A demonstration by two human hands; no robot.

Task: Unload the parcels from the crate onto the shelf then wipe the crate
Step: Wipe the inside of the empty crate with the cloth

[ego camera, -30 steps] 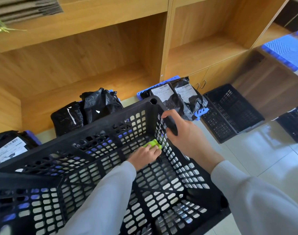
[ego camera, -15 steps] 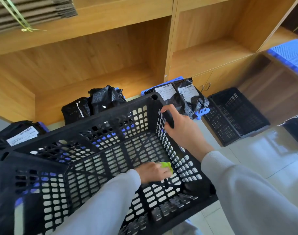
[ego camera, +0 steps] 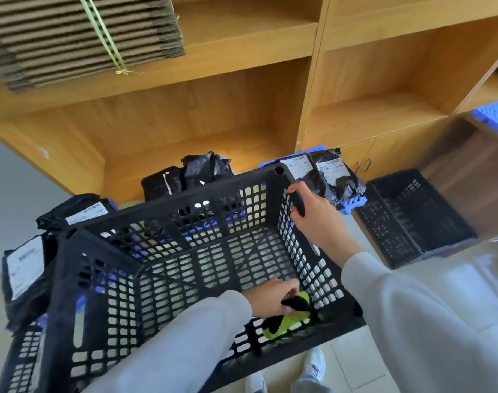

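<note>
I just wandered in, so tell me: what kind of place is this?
Probably a parcel sorting or storage room: black labelled parcels lie by wooden shelves, flattened cardboard boxes are stacked above, and a person wipes a plastic crate.

White shipping labels (ego camera: 296, 166) with barcodes sit on the black plastic-wrapped parcels (ego camera: 331, 177), far right and left; their print is too small to read.
</note>
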